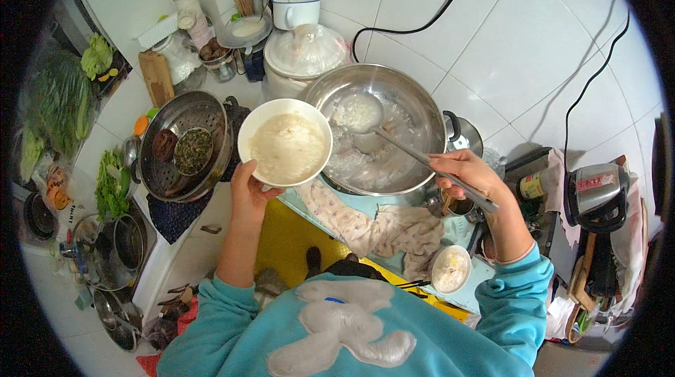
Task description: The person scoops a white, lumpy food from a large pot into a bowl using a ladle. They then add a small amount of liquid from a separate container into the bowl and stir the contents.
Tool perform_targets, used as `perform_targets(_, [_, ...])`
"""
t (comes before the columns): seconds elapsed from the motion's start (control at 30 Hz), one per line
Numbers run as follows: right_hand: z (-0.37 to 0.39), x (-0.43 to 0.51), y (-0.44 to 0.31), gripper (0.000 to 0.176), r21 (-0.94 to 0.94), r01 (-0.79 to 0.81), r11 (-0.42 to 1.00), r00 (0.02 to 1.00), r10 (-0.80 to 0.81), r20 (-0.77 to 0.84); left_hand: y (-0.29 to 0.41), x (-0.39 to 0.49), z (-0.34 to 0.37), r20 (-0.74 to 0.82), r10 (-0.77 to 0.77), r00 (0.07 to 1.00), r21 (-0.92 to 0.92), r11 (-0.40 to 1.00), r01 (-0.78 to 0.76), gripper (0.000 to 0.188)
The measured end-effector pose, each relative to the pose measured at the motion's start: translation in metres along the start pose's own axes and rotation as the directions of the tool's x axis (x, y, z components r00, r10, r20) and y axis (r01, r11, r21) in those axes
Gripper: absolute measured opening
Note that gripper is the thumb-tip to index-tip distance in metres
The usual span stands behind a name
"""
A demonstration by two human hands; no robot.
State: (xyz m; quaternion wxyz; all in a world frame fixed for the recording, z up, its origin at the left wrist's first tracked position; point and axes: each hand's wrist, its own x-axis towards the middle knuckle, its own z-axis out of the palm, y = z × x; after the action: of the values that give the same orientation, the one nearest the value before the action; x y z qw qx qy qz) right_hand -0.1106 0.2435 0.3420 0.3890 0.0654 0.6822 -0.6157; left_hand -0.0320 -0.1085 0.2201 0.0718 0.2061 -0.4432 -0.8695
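Note:
My left hand (249,185) grips the lower left rim of a white bowl (285,142) that holds a cloudy, pale, soupy food. Just to its right is a wide stainless steel pot (416,108) with a black side handle, and bits of white food cling to its inner wall. In my right hand (466,174) is the long grey handle of a ladle (358,113). The ladle's cup lies inside the pot, full of whitish liquid with pale grains. Bowl and pot rim overlap in the view; whether they touch I cannot tell.
A floral cloth (364,224) drapes along the light blue table edge below the pot. Nearer me sits a second bowl (451,269) of pale food. To the left stands a steamer pot (184,145) holding dark foods. An electric kettle (598,195) is far right, its black cord (448,13) near the wall.

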Motion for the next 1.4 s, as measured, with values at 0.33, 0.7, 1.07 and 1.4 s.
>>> perform_targets(0.33, [0.049,-0.056,-0.004,0.035,-0.616,0.261,0.743,0.933,-0.359,-0.037,-0.022,0.005,0.037,0.077,-0.105,0.991,-0.064,0.992,0.11,0.044])
perform_targets(0.7, [0.053,-0.041,0.05,0.044,-0.975,0.214,-0.058,0.546,-0.82,0.169,-0.024,0.004,0.042,0.11,-0.103,0.989,-0.081,0.99,0.112,0.045])
perform_targets(1.07, [0.013,-0.016,0.022,0.04,0.011,0.185,0.983,0.966,-0.18,-0.185,-0.014,0.008,0.026,0.136,-0.033,0.99,-0.124,0.991,0.049,0.048])
perform_targets(1.4, [-0.026,0.065,0.052,0.034,-0.931,-0.098,0.351,0.823,-0.498,-0.274,0.003,-0.012,0.016,0.095,-0.012,0.995,-0.146,0.989,0.025,0.052])
